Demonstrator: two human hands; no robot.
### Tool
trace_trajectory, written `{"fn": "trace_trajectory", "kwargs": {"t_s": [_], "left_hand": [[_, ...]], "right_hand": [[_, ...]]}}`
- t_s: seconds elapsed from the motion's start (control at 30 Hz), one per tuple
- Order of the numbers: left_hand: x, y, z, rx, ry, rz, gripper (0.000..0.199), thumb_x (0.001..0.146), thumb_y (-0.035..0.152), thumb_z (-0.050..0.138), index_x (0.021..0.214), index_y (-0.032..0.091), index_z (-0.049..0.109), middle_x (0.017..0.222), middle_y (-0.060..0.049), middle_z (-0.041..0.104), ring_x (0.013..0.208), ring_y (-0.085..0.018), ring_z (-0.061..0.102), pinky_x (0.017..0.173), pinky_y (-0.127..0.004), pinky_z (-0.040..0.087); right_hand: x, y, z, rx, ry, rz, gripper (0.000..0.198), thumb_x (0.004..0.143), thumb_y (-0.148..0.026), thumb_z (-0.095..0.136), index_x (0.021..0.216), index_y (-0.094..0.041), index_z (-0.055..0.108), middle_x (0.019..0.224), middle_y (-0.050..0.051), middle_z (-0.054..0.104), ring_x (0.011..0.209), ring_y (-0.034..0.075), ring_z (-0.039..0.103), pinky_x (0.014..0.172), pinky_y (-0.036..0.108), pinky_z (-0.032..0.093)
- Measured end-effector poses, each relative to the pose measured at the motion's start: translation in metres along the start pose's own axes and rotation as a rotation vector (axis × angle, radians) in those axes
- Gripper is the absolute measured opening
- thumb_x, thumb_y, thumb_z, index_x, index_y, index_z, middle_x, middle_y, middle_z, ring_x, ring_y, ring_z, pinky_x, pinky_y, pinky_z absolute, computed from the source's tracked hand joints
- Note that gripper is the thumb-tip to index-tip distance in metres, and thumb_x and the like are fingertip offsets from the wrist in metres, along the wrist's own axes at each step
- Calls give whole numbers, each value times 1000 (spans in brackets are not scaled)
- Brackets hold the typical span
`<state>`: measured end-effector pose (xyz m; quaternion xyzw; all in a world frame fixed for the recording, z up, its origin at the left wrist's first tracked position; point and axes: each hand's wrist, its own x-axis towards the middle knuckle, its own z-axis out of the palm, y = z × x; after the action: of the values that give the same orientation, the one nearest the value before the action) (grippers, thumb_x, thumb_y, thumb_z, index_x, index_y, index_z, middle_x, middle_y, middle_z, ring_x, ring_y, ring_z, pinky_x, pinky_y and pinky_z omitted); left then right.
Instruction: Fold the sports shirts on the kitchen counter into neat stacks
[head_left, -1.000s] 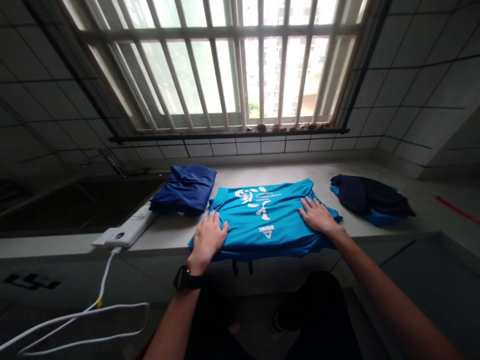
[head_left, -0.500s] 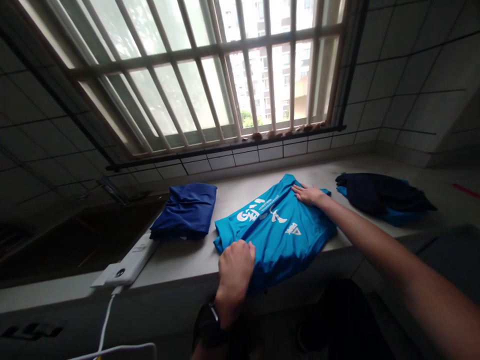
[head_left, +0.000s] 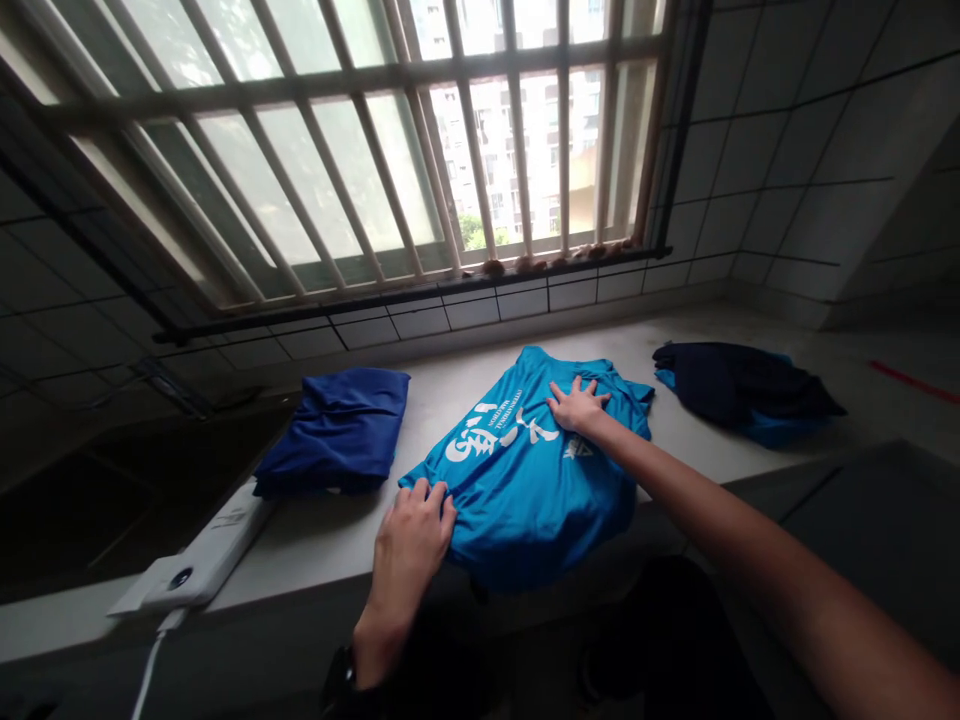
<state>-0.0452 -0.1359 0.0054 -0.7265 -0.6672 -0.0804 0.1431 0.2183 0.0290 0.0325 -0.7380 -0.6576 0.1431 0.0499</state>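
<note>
A bright blue T-shirt (head_left: 510,510) with white lettering lies spread on the counter, its near part hanging over the front edge. My left hand (head_left: 412,540) is at the shirt's left end, fingers bent over the cloth and closed on it; the thumb is hidden. Flat on the shirt's upper right part lies my right hand (head_left: 579,408), fingers spread, holding nothing. To the left, a folded dark blue garment (head_left: 337,430) sits close to my left hand. On the right is a heap of black and blue clothing (head_left: 739,390).
A white power strip (head_left: 202,560) with a plugged-in white cable lies at the counter's front left, beside a dark sink (head_left: 150,480). A barred window (head_left: 405,160) is behind the counter (head_left: 457,390). A red strip (head_left: 911,382) lies far right.
My right hand has moved left and nearer across the shirt, and its fingers have spread. My left hand has shifted left with the shirt's edge, which now lies flatter. The view has turned slightly.
</note>
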Motion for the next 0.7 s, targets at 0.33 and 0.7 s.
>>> {"fn": "trace_trajectory", "kwargs": {"t_s": [0.33,0.7], "left_hand": [[-15,66,-25,-315,21,221,23,99,39,57,99,22,72,90,-6,72,84,-22,70,77,-33,52],[-25,30,29,-299,121,519,69,85,10,68,148,36,57,148,-9,61,134,-29,58,109,-47,47]], "right_hand": [[20,-8,-15,-29,125,-467,47,104,-24,48,150,-27,56,164,9,44,156,35,30,126,63,23],[-168,117,66,197,486,-777,44,93,-32,67,136,-24,62,140,13,64,130,30,62,109,50,51]]}}
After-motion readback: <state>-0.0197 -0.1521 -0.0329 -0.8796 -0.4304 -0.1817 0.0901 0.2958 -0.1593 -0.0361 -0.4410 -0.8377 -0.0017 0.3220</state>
